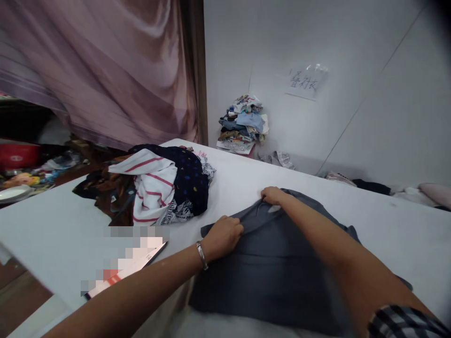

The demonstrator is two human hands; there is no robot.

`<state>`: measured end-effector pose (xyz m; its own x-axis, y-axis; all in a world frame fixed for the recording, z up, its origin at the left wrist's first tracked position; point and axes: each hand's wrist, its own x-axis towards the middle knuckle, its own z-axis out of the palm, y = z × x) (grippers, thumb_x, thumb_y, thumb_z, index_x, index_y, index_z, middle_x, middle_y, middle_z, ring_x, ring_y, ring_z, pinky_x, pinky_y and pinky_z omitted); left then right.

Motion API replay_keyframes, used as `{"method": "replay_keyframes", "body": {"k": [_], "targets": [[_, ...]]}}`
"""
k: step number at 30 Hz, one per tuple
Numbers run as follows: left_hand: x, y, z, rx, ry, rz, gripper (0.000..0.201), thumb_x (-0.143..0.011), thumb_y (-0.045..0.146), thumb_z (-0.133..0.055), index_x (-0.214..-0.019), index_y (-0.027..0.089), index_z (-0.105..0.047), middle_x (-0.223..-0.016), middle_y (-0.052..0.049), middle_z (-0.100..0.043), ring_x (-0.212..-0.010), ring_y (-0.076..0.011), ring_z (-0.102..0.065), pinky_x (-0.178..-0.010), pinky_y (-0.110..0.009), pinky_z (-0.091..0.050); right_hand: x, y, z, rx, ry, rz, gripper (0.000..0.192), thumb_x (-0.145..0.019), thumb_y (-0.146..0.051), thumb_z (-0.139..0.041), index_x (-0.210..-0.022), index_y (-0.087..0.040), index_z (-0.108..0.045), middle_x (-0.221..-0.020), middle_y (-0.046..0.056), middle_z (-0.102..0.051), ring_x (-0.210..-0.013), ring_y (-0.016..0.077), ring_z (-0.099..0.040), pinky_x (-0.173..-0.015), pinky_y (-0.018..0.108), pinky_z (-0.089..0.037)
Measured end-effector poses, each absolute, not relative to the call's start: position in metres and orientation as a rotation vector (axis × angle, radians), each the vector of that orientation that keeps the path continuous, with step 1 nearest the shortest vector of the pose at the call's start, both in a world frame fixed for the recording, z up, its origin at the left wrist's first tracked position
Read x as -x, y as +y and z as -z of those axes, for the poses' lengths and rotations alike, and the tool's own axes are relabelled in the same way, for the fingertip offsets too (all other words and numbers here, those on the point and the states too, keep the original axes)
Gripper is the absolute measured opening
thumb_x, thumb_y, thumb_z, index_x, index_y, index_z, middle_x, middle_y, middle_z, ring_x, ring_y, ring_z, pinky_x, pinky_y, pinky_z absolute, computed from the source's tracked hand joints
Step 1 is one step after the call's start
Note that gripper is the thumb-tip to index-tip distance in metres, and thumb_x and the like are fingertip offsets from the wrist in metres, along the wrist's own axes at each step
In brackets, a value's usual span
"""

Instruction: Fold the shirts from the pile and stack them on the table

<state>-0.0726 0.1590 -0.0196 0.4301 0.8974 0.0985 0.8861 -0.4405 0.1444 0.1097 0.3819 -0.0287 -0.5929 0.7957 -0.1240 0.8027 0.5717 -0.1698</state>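
Note:
A dark grey shirt [268, 267] lies spread over the near part of the white table, its lower edge reaching toward me. With its fingers closed on the shirt's left far edge is my left hand [222, 235], which wears a silver bracelet [202, 256] at the wrist. Farther away, my right hand [275, 195] pinches the cloth at the shirt's far edge. Between the two hands the fabric is pulled into a slanting fold. My right forearm crosses over the shirt and hides part of it.
A heap of clothes [158, 183] lies on the table [232, 169] at left. Closer stands a phone-like lit screen [123, 270], partly blurred out. Folded clothes are stacked [244, 119] by the wall beyond the table. A pink curtain [141, 70] hangs at left; a paper sign [305, 83] is on the wall.

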Motion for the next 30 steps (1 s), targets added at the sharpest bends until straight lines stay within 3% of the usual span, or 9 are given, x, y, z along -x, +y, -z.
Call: {"method": "replay_keyframes", "body": {"k": [2, 5, 9, 16, 18, 22, 24, 27, 30], "targets": [[0.073, 0.153, 0.021, -2.590, 1.566, -0.230, 0.021, -0.089, 0.021, -0.045, -0.080, 0.025, -0.063, -0.085, -0.003, -0.065, -0.079, -0.0197, -0.059, -0.074, -0.034, -0.045, -0.108, 0.397, 0.024, -1.455, 2.795, 0.307, 0.018, -0.077, -0.017, -0.058, -0.088, -0.019, -0.073, -0.099, 0.006, -0.073, -0.094, 0.0209, -0.064, -0.082, 0.026, -0.046], [0.077, 0.158, 0.022, -2.455, 1.613, -0.166, 0.017, -0.087, 0.021, -0.050, -0.080, 0.025, -0.065, -0.087, -0.002, -0.066, -0.077, -0.0194, -0.060, -0.071, -0.033, -0.045, -0.108, 0.422, 0.015, -1.703, 2.825, 0.232, 0.036, -0.092, -0.025, -0.039, -0.117, -0.018, -0.064, -0.116, 0.009, -0.068, -0.106, 0.0218, -0.060, -0.088, 0.029, -0.045], [0.087, 0.188, 0.018, -2.108, 1.789, -0.188, 0.028, -0.089, 0.044, -0.052, -0.085, 0.021, -0.068, -0.091, -0.004, -0.069, -0.082, -0.0223, -0.063, -0.069, -0.032, -0.046, -0.121, 0.448, 0.010, -2.074, 2.754, 0.287, 0.053, -0.090, -0.035, -0.048, -0.139, -0.015, -0.047, -0.130, 0.013, -0.060, -0.112, 0.0248, -0.059, -0.093, 0.034, -0.044], [0.084, 0.262, 0.026, -1.993, 2.125, -0.305, 0.054, -0.085, 0.057, -0.051, -0.120, 0.016, -0.057, -0.123, -0.015, -0.060, -0.107, -0.0291, -0.062, -0.086, -0.037, -0.048, -0.219, 0.438, 0.015, -2.024, 2.594, 0.345, 0.033, -0.087, -0.028, -0.052, -0.109, -0.014, -0.071, -0.119, 0.010, -0.069, -0.113, 0.0231, -0.061, -0.096, 0.029, -0.043], [0.074, 0.279, 0.032, -1.980, 2.142, -0.237, 0.056, -0.082, 0.056, -0.056, -0.120, 0.014, -0.058, -0.122, -0.017, -0.061, -0.107, -0.0305, -0.062, -0.085, -0.037, -0.049, -0.257, 0.425, 0.018, -2.076, 2.479, 0.331, 0.034, -0.083, -0.029, -0.057, -0.108, -0.011, -0.072, -0.115, 0.014, -0.069, -0.110, 0.0265, -0.063, -0.095, 0.032, -0.045], [0.068, 0.311, 0.029, -1.967, 2.171, -0.175, 0.026, -0.085, 0.031, -0.055, -0.102, 0.016, -0.067, -0.107, -0.015, -0.068, -0.103, -0.0279, -0.065, -0.082, -0.034, -0.049, -0.316, 0.398, 0.030, -2.173, 2.297, 0.328, 0.041, -0.079, -0.029, -0.062, -0.114, -0.009, -0.069, -0.112, 0.015, -0.070, -0.103, 0.0268, -0.066, -0.089, 0.033, -0.049], [0.077, 0.324, 0.018, -1.932, 2.251, -0.189, 0.025, -0.087, 0.026, -0.051, -0.104, 0.015, -0.066, -0.109, -0.017, -0.067, -0.104, -0.0288, -0.064, -0.083, -0.035, -0.049, -0.328, 0.391, 0.037, -2.198, 2.269, 0.336, 0.042, -0.082, -0.030, -0.059, -0.118, -0.011, -0.068, -0.116, 0.014, -0.069, -0.106, 0.0250, -0.066, -0.089, 0.030, -0.049], [0.091, 0.328, -0.005, -1.882, 2.406, -0.260, 0.038, -0.090, 0.036, -0.046, -0.117, 0.013, -0.059, -0.125, -0.021, -0.058, -0.110, -0.0304, -0.061, -0.086, -0.038, -0.048, -0.328, 0.391, 0.045, -2.218, 2.273, 0.351, 0.046, -0.087, -0.039, -0.052, -0.122, -0.012, -0.066, -0.120, 0.014, -0.067, -0.111, 0.0266, -0.063, -0.092, 0.031, -0.048], [0.086, 0.295, -0.017, -1.995, 2.284, -0.310, 0.047, -0.089, 0.054, -0.044, -0.111, 0.017, -0.062, -0.116, -0.013, -0.063, -0.103, -0.0268, -0.063, -0.084, -0.035, -0.048, -0.309, 0.402, 0.049, -2.186, 2.335, 0.395, 0.049, -0.089, -0.046, -0.049, -0.122, -0.014, -0.066, -0.124, 0.014, -0.065, -0.115, 0.0283, -0.060, -0.094, 0.033, -0.046]]}}
